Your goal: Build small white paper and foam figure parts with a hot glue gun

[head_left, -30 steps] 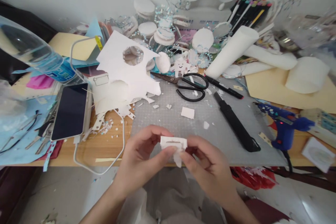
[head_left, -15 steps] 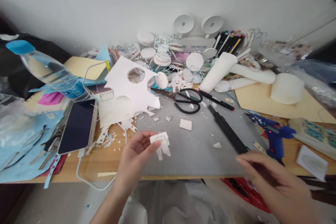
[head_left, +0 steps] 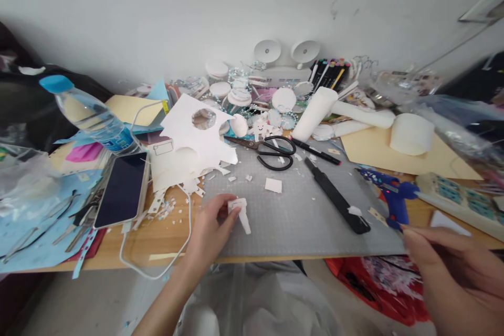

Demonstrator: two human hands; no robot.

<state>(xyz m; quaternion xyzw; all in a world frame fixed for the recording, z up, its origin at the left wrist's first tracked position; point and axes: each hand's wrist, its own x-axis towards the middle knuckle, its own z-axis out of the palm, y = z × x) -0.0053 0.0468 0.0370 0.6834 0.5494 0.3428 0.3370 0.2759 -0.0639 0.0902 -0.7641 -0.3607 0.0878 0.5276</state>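
My left hand (head_left: pixel 210 228) is closed in a pinch on a small white foam cut-out (head_left: pixel 241 212), held just over the near left edge of the grey cutting mat (head_left: pixel 299 215). My right hand (head_left: pixel 452 268) is at the lower right, off the table's front edge, with fingers stretched out and nothing in them. It is nearest to the blue glue gun (head_left: pixel 388 194). A black utility knife (head_left: pixel 336 197) lies on the mat between my hands.
Black scissors (head_left: pixel 271 149), a black pen (head_left: pixel 317 151) and white scraps lie on the mat. A phone (head_left: pixel 124 189) with its cable and a water bottle (head_left: pixel 88 115) stand at the left. Foam rolls (head_left: pixel 315 113), discs and markers crowd the back; a power strip (head_left: pixel 457 197) is at the right.
My right hand let go of the foam cut-out and swung out to the lower right. My left hand keeps the piece and has lowered slightly. The view has tilted upward.
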